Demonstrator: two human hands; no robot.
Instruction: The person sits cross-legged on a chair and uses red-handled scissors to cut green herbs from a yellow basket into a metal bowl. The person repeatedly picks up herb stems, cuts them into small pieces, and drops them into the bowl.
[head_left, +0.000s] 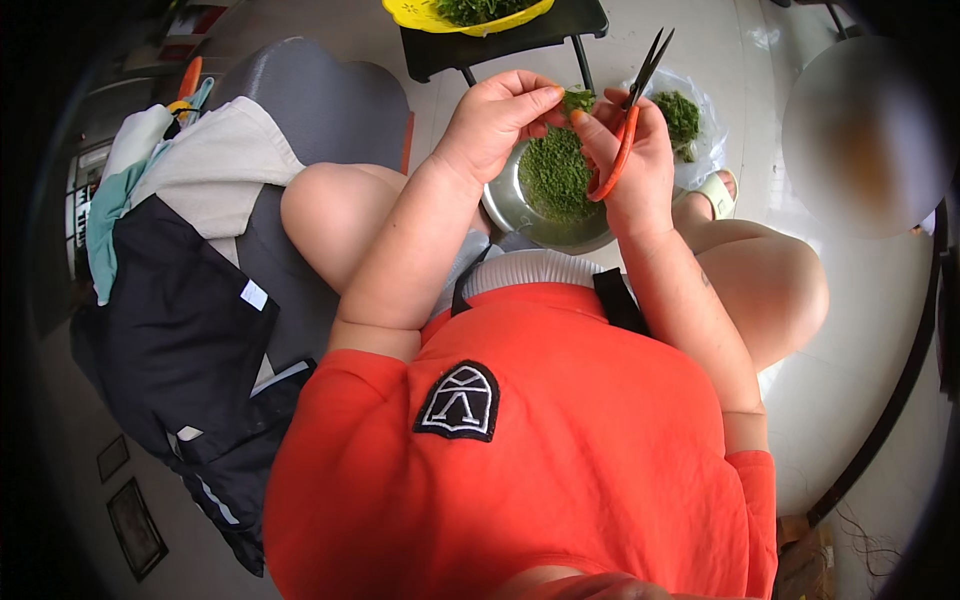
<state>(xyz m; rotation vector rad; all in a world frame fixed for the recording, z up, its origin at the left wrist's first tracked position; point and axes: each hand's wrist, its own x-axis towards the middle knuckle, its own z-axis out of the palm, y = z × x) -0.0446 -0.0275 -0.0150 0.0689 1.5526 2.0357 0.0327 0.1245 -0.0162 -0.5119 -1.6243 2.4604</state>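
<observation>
My left hand (501, 112) pinches a small tuft of green leaves (579, 100) between thumb and fingertips. The thumb of my right hand (637, 169) meets the same tuft from the other side. Scissors with orange handles (621, 166) hang in my right hand, their dark blades pointing up and away from the leaves. Below both hands, a steel bowl (501, 199) stands between my legs, holding finely cut greens (556, 180). Fingertips on both hands look orange-stained.
Beyond the bowl, a yellow colander (401, 13) of greens rests on a black stool (502, 46). More greens (677, 114) lie on a clear plastic bag (711, 112) by my right foot. On the left, dark clothing (172, 300) and a pale cloth (217, 161) drape a grey seat (300, 97).
</observation>
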